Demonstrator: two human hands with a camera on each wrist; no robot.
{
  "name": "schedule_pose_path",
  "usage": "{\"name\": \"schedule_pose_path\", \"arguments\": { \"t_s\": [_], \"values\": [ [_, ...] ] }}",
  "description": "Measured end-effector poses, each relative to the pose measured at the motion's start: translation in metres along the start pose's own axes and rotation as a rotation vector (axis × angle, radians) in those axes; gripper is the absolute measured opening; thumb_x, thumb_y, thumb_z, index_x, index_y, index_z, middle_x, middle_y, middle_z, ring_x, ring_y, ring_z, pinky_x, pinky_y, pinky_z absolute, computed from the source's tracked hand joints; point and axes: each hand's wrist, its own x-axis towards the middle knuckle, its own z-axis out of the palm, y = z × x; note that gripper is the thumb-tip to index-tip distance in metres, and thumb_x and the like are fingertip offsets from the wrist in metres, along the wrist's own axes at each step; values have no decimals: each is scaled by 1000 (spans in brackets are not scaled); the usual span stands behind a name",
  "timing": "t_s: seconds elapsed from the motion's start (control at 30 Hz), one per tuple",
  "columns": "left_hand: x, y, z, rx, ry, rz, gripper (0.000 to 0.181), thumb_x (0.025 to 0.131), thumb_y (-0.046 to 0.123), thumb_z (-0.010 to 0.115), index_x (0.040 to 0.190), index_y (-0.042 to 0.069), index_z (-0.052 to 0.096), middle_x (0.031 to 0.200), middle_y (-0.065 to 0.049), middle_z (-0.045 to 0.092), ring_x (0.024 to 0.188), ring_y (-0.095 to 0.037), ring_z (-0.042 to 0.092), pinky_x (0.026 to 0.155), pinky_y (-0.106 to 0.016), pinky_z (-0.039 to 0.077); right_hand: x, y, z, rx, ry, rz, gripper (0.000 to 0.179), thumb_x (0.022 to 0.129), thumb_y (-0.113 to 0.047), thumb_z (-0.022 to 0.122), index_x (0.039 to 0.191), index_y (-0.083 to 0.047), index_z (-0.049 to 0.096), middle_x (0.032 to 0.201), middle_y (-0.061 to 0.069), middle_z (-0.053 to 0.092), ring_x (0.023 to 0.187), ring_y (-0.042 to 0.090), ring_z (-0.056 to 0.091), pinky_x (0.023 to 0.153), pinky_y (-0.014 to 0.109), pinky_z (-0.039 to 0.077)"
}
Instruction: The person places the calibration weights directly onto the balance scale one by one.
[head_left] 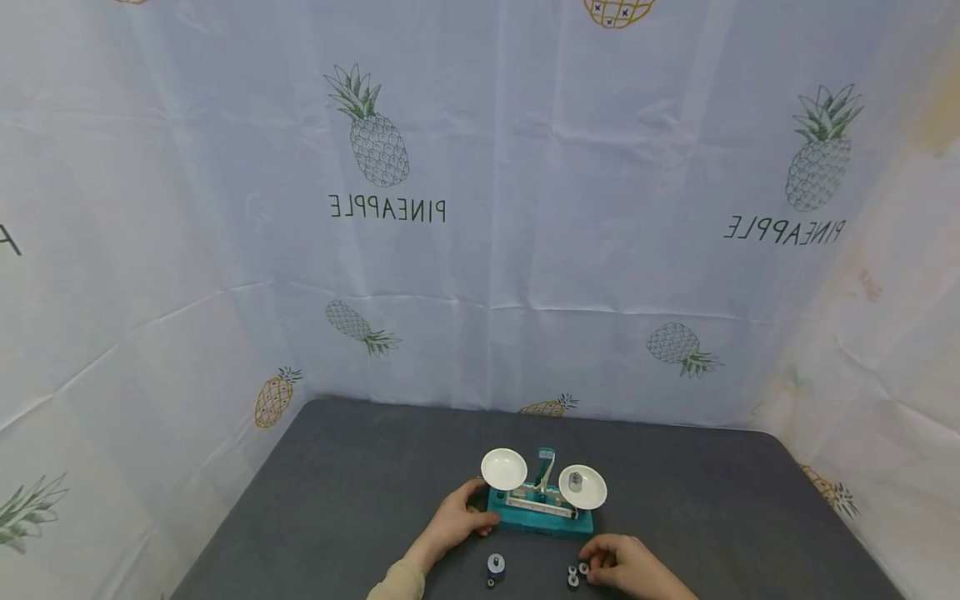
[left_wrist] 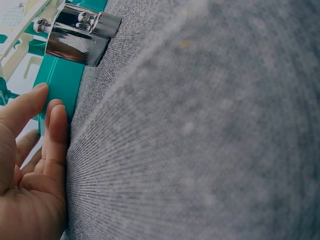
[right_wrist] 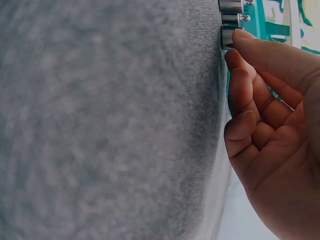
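Observation:
A balance scale (head_left: 525, 522) with a teal base stands on the dark table, its left pan (head_left: 504, 468) higher than the right pan (head_left: 594, 497). A metal weight (head_left: 575, 481) stands in the right pan; the left pan holds nothing. My left hand (head_left: 459, 512) holds the left end of the base, thumb at the front edge and fingers round the side. In front of the scale, my right hand (head_left: 618, 564) pinches a small metal weight (right_wrist: 227, 37) between thumb and forefinger, low over the cloth. Two other small weights (head_left: 573, 581) stand just left of it.
A larger cylindrical weight (head_left: 496, 564) with a knob stands in front of the scale, a tiny weight (head_left: 491, 582) close by. Grey cloth (head_left: 712, 492) covers the table. White curtains (head_left: 525, 250) with pineapple prints hang behind and at both sides.

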Motion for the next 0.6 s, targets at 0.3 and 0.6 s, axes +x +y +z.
{"name": "schedule_pose_path", "arguments": {
  "t_s": [0.3, 0.6],
  "values": [
    [-1, 1, -1, 6, -7, 8, 59, 71, 18, 70, 122, 5, 45, 70, -7, 62, 53, -10, 56, 51, -26, 47, 2, 0, 2, -5, -5, 4, 20, 76, -17, 64, 91, -5, 63, 71, 1, 61, 59, -1, 51, 50, 21, 41],
    [0, 1, -1, 7, -5, 10, 60, 70, 19, 71, 122, 5, 45, 66, -6, 62, 53, -10, 56, 51, -26, 47, 1, -1, 2, -33, -2, 27, 18, 76, -20, 64, 89, -8, 62, 70, -4, 59, 58, -1, 50, 50, 21, 40]
  ]
}}
